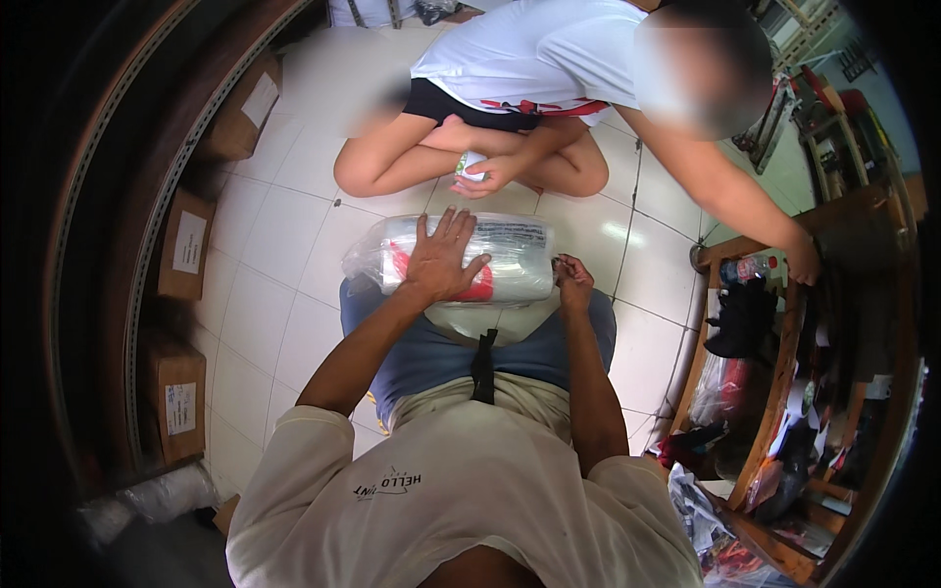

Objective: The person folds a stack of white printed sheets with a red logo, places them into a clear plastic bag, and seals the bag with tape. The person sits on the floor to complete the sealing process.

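A person sits on a white tiled floor (284,294) with a clear plastic package (510,257) of white and red goods lying across their knees. The left hand (441,260) lies flat on top of the package, fingers spread. The right hand (571,281) pinches the package's right end with closed fingers. Opposite, another person (520,69) sits cross-legged, one hand (487,173) holding a small item, the other reaching to a wooden shelf (774,363). Cardboard boxes (176,392) line the left wall.
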Demonstrator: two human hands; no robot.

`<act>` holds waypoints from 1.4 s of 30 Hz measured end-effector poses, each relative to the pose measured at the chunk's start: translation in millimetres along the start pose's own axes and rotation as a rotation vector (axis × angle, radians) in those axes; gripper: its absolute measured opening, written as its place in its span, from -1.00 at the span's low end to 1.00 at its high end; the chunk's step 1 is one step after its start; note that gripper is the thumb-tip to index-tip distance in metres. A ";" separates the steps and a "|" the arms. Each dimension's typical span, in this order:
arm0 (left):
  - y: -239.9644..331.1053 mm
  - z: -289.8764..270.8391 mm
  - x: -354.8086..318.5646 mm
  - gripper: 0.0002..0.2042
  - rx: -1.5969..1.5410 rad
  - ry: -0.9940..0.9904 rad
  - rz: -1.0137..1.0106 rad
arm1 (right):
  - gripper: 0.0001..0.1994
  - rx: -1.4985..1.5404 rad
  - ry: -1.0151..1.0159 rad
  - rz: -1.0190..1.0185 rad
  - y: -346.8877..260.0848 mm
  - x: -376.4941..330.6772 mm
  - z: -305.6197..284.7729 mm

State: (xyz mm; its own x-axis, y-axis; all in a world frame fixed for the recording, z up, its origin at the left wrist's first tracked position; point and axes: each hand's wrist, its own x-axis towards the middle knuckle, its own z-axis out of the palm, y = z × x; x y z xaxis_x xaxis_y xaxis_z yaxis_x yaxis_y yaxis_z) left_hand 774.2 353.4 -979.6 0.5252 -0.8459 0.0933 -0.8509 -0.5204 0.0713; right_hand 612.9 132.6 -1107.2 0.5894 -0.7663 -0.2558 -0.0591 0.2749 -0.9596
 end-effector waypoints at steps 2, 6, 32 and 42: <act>-0.9 -2.7 -3.1 -0.30 0.003 -0.015 -0.012 | -0.85 0.003 -0.022 0.035 -5.6 -4.2 3.3; -0.9 -1.0 -0.5 -0.28 -0.002 0.061 0.046 | -0.85 -0.030 -0.013 -0.002 -6.9 -3.8 1.6; -13.3 -9.8 31.4 -0.29 -0.124 -0.094 0.149 | -0.83 -0.119 0.061 0.033 -9.0 -4.3 5.6; 2.8 -34.4 40.7 -0.21 -0.277 -0.218 0.039 | -0.81 -0.234 0.101 0.027 0.0 -18.3 -4.5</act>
State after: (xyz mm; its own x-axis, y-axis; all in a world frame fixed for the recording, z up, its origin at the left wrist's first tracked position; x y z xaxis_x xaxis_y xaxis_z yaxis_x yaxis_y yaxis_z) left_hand 793.6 321.6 -941.5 0.4516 -0.8853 -0.1110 -0.8192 -0.4607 0.3415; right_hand 598.5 144.0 -1103.1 0.5020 -0.8179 -0.2809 -0.2656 0.1633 -0.9501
